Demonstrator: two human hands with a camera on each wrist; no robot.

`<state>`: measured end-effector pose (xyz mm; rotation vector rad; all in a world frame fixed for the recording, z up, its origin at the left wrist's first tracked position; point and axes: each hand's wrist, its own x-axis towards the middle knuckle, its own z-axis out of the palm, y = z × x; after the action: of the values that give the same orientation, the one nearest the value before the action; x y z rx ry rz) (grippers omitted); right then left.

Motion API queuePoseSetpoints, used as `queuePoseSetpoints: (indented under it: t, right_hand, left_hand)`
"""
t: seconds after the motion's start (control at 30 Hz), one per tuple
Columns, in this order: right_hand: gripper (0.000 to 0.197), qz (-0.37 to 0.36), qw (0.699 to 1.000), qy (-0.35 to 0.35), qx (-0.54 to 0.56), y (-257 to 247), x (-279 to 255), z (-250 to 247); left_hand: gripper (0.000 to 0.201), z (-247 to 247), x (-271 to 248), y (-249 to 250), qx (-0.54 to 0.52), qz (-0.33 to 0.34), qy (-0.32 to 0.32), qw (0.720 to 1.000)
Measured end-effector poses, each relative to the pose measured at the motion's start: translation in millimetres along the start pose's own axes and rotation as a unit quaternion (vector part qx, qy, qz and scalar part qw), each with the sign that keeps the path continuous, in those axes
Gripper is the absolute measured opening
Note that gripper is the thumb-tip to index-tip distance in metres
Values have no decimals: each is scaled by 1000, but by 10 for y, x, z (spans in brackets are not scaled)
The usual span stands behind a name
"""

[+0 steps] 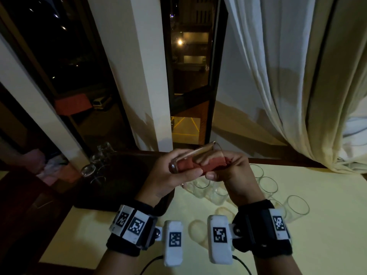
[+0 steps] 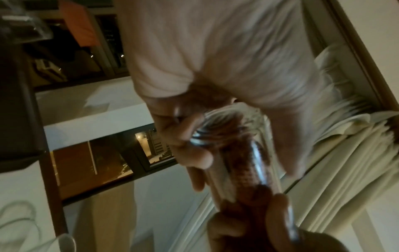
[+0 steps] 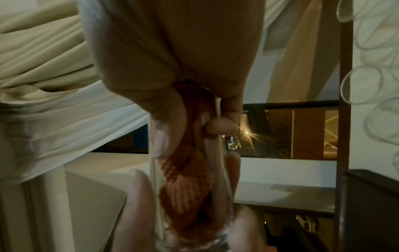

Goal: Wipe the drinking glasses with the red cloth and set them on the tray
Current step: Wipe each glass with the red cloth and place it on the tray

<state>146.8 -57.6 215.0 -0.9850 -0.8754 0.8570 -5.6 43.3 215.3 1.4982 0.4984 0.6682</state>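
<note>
Head view, centre of the frame: both hands are up off the bench point(image 1: 327, 225), working one drinking glass point(image 1: 198, 158) between them. It's tipped on its side, thick base toward the left, open mouth toward the right. The left hand point(image 1: 172, 175) grips the base end, fingers wrapped over the top and thumb running along the underside. The red cloth point(image 1: 200, 164) is stuffed inside the glass, filling most of its length. The right hand point(image 1: 230, 171) is at the mouth, fingers curled and pinching the cloth where it comes out at the rim.

From the right wrist, looking down the glass point(image 3: 190, 170), the red cloth point(image 3: 185, 187) is bunched deep inside and fingertips point(image 3: 220, 127) press it against the wall. The left wrist picture is blurred, though the glass point(image 2: 244, 162) and the cloth point(image 2: 241, 172) in it are plain enough.

Below the hands, more glasses point(image 1: 268, 184) stand upright in a cluster on the pale yellow bench, lower right of centre. At left sits the dark tray point(image 1: 111, 197), with a few glasses point(image 1: 93, 169) at its far left edge, hard to make out in the gloom. White curtains point(image 1: 297, 76) fill the upper right.
</note>
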Motion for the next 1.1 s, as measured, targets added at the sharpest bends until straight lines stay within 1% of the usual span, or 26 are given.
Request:
queuePoseSetpoints:
  t: [0.03, 0.1, 0.17, 0.23, 0.27, 0.3, 0.33, 0.4, 0.47, 0.53, 0.6, 0.7, 0.77, 0.8, 0.83, 0.9, 0.93, 0.97, 1.03, 1.1]
  right_hand:
    - [31, -2, 1000, -3, -2, -3, 8, -5]
    - [33, 6, 1000, -15, -14, -25, 22, -15]
    - [32, 36, 998, -28, -37, -72, 49, -34]
    - [28, 70, 995, -31, -68, -124, 95, -54]
    - [27, 74, 994, -33, -78, -146, 123, -63]
    - [26, 70, 994, -34, -78, -164, 154, -66]
    - [26, 60, 995, -32, -74, -178, 172, -71]
    - [28, 44, 997, -14, -66, -169, 218, -84]
    - [33, 36, 998, 5, -52, -127, 244, -98]
    - [37, 30, 999, -1, -33, -78, 248, -117]
    - [38, 40, 999, -21, -28, -68, 248, -149]
    - [37, 77, 995, -46, -48, -103, 292, -244]
    - [38, 65, 996, -44, -50, -125, 334, -286]
    - [39, 51, 997, -30, -48, -121, 359, -302]
    - [41, 36, 998, -14, -47, -103, 382, -310]
    - [44, 23, 998, 19, -46, -58, 402, -308]
    - [44, 23, 998, 27, -45, -40, 405, -304]
    - [44, 23, 998, 23, -50, -30, 407, -296]
    - [43, 32, 996, -13, -79, -30, 419, -308]
    - [39, 59, 993, -58, -88, -31, 457, -396]
  left_hand:
    - [73, 10, 12, -1, -3, 5, 9, 1000]
    - [71, 5, 26, -7, 15, 36, 27, 999]
    - [70, -21, 41, -14, 70, 73, 39, 994]
    - [69, -22, 56, -32, 137, 108, 46, 984]
    - [70, -11, 67, -53, 153, 120, 51, 980]
    - [71, 5, 80, -72, 153, 119, 57, 979]
    - [72, 29, 90, -76, 138, 103, 59, 983]
    - [70, 68, 128, -82, 68, 37, 52, 996]
    - [62, 83, 175, -83, 19, -8, 52, 998]
    - [57, 76, 226, -61, 22, -3, 75, 997]
    - [56, 67, 264, -38, 39, 31, 88, 995]
    - [61, 71, 302, -39, 86, 73, 74, 991]
    - [64, 86, 336, -69, 107, 83, 68, 989]
    - [66, 99, 358, -83, 106, 73, 64, 990]
    - [67, 114, 383, -97, 92, 49, 55, 993]
    - [65, 167, 414, -129, 8, -11, 38, 999]
    - [64, 189, 427, -153, -30, -29, 41, 998]
    - [63, 196, 443, -171, -47, -35, 52, 997]
    - [64, 203, 470, -202, -47, -25, 75, 996]
    - [65, 203, 496, -223, 10, 5, 87, 996]
